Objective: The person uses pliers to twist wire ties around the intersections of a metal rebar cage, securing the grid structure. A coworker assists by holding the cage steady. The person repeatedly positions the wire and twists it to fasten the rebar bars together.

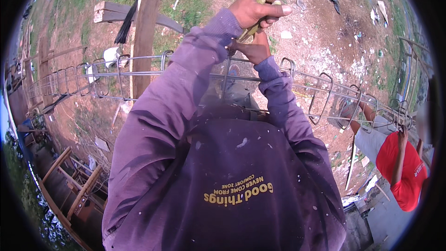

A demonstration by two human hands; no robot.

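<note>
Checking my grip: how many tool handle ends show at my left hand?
2, both yellow-green: the left end and the right end, atop your left hand. Others may be hidden.

The person is wearing a loose purple sweatshirt (227, 158), its long left sleeve (160, 93) looking paler and more lavender in the light, while the front is showing a darker plum. Folds are creasing the right sleeve (290, 111) too. Ribbed cuffs (226, 21) are ringing the far ends. Upside-down yellow lettering (239, 194) is crossing the front, and whitish specks (242, 142) are dotting the cloth.
</note>
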